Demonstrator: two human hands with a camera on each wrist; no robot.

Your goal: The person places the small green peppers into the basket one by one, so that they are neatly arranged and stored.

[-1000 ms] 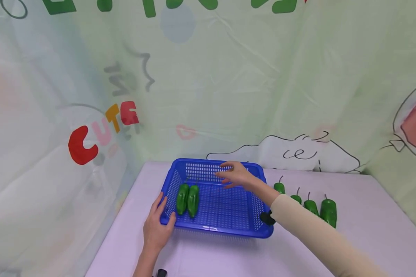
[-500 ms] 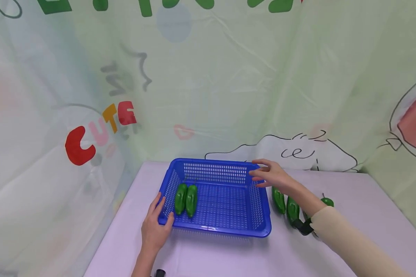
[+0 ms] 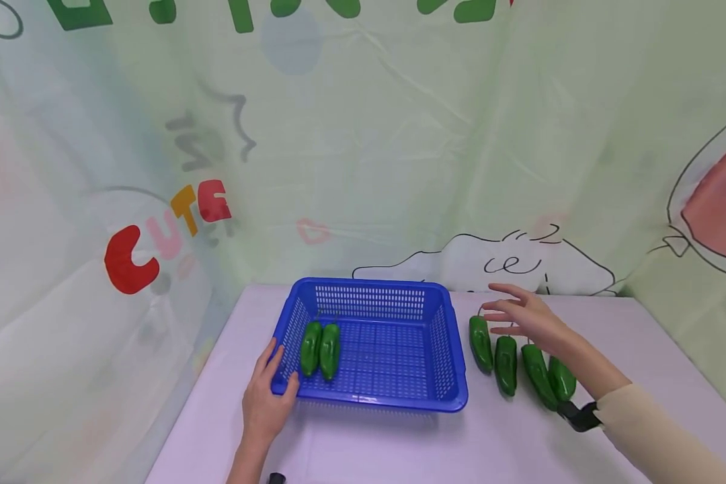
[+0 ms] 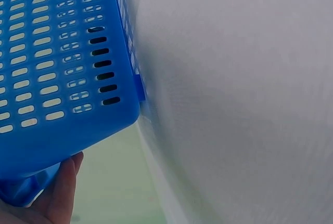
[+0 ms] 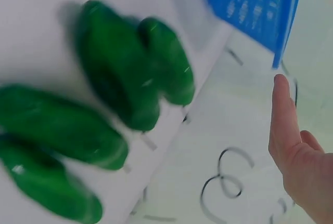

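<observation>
A blue plastic basket with slotted walls stands on the table, and two green chili peppers lie side by side in its left part. My left hand grips the basket's near left corner, thumb on the front rim and fingers at the left rim. In the left wrist view the fingers meet the rim from below, their tips partly hidden. My right hand hovers with nothing in it, fingers extended, over several more green peppers right of the basket. In the right wrist view these peppers look blurred.
A pale cloth covers the table. Behind and at the left hangs a light printed curtain with letters and drawings. A black strap is on my right wrist, in front of the peppers.
My right hand has moved from above the basket rightward to above the loose peppers, its fingers staying empty. The left hand stays on the basket corner. The view has shifted slightly.
</observation>
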